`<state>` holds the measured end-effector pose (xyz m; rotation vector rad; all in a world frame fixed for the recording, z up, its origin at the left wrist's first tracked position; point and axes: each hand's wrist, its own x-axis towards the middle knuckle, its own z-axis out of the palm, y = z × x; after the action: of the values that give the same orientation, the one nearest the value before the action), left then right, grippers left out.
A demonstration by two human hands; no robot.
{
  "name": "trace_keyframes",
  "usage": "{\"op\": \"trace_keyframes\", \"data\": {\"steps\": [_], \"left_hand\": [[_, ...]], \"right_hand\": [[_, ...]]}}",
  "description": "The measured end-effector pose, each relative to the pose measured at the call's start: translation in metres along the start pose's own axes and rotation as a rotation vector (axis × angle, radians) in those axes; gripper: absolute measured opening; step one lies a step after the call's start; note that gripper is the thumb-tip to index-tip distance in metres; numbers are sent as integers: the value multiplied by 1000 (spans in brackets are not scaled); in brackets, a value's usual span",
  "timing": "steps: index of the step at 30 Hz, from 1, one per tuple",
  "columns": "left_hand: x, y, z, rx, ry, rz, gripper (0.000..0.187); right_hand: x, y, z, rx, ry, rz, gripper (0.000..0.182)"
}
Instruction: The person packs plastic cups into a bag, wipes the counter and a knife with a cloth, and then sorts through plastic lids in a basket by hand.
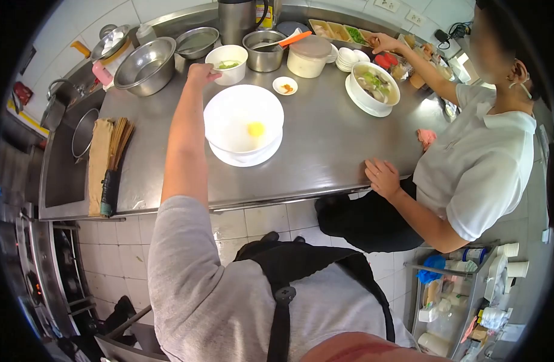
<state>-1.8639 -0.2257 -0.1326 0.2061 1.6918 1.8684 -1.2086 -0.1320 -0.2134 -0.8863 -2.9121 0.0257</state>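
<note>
My left hand (203,73) reaches across the steel counter to a deep white bowl (236,75) with something green inside. Its fingers are closed at the bowl's left side, partly hidden from me. Nearer to me stands a large white bowl (219,123) on a white plate (248,160); a yellow blob like an egg yolk (256,129) lies in it. A small white dish (284,85) holds something orange. My right hand is out of view.
A co-worker in a white shirt (491,163) stands right, one hand over containers (355,35), the other at the counter edge. A soup bowl (374,81), steel pot (263,59), lidded tub (307,65), steel basin (145,66), bamboo whisk-like bundle (118,145) and sink (66,172) surround the counter (325,145).
</note>
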Motion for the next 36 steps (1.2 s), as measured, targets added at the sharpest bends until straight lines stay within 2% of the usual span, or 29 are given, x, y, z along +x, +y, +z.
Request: {"op": "trace_keyframes", "data": {"steps": [3,7,9,11,12,14,15,16,17,18,19,20,23,26,28,30,31,33,35,36], "left_hand": [[13,-8,-5,-106,-49,97,14],[2,-21,-25,-77,-218,82,19],[-33,-16,-38,990,-464,125,23],[-59,-37,-49,1083,-598,-30,23],[-82,-37,-52,1086,-603,-35,23],[-123,-31,-55,884,-506,-109,23],[-131,-32,-57,891,-509,-114,23],[-137,-34,-61,890,-530,-92,24],[-143,-36,-65,886,-547,-73,25],[-147,-41,-68,889,-541,-84,25],[-148,-45,-69,855,-516,-69,25],[-148,-48,-72,821,-490,-51,26],[-143,-54,-79,797,-450,-5,25],[-133,-45,-86,828,-472,-61,23],[-124,-43,-92,833,-482,-39,23],[-107,-44,-105,872,-492,28,24],[-92,-50,-113,904,-506,83,25],[-85,-53,-118,688,-464,169,29],[-54,-64,-136,626,-496,122,32],[-38,-62,-146,752,-467,139,30]], "right_hand": [[-102,-30,32,314,-36,369,32],[-248,-90,89,666,-290,805,27],[-289,-110,112,769,-401,973,25],[-296,-111,138,794,-444,1031,23],[-286,-110,146,728,-415,964,20],[-251,-102,145,729,-196,702,17],[-190,-122,80,893,-336,709,17],[-164,-123,80,867,-306,600,18],[-138,-120,87,910,-389,655,20],[-113,-118,83,891,-382,505,19],[-82,-135,51,780,-380,519,17],[-71,-128,65,645,-333,420,16],[-44,-132,54,544,-331,352,17],[-49,-136,52,538,-325,388,18],[-66,-136,63,500,-337,439,19],[-94,-137,75,416,-364,389,23],[-104,-137,80,426,-499,447,26],[-127,-143,82,491,-616,579,29],[-150,-145,88,539,-578,646,30],[-159,-147,88,533,-607,665,29]]}}
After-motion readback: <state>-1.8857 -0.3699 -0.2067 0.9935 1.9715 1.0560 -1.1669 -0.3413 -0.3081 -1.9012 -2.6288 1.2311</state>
